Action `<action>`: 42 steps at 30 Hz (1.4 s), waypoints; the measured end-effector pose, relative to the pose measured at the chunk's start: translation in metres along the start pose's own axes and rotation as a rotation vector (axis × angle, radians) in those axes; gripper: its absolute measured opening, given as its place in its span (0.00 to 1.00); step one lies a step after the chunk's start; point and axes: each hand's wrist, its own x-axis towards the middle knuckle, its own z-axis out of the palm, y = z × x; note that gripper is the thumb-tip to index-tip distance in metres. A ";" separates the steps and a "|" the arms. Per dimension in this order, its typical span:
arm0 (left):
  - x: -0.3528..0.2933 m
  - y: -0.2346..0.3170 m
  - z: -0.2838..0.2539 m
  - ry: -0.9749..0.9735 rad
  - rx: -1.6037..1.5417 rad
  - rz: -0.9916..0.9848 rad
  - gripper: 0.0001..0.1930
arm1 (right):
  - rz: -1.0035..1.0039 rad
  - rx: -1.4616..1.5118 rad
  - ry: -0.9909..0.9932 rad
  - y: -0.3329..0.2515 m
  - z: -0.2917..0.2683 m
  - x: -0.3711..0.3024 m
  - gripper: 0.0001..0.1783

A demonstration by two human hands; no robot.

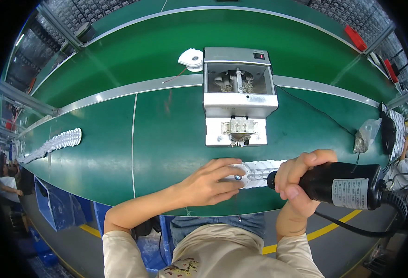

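Across the near part of the green bench lies a row of overlapping white plastic parts (262,172). My left hand (211,182) grips the row's left end, fingers stretched over and around a rounded white piece with a dark spot in it. A black electric screwdriver (336,185) lies nearly level in my right hand (303,176), its fingers wrapped around the front of the body. The screwdriver's black nose points left over the row's right end. My right hand hides that end, and I cannot tell if the tip touches a part.
Behind the row stands a silver screw feeder (241,99) with small screws inside. A white fan-shaped part (192,59) with a thin wire sits beside it. Another white stack (58,143) lies far left. A clear bag (367,135) is at right. The screwdriver's cable (352,228) loops near my right arm.
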 end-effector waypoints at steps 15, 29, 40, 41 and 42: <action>0.003 -0.002 -0.006 -0.077 0.018 -0.016 0.11 | -0.022 -0.104 0.016 0.004 0.000 0.003 0.30; -0.012 -0.005 -0.009 -0.101 0.052 -0.031 0.11 | -0.167 -0.063 0.031 0.018 0.043 0.065 0.29; -0.024 -0.008 -0.015 -0.041 0.053 -0.067 0.09 | -0.039 -0.114 0.121 0.041 0.047 0.085 0.20; -0.024 -0.008 -0.015 -0.039 0.050 -0.068 0.09 | -0.009 -0.134 0.104 0.043 0.046 0.086 0.19; -0.025 -0.008 -0.014 -0.028 0.052 -0.067 0.09 | -0.004 -0.136 0.103 0.044 0.047 0.088 0.19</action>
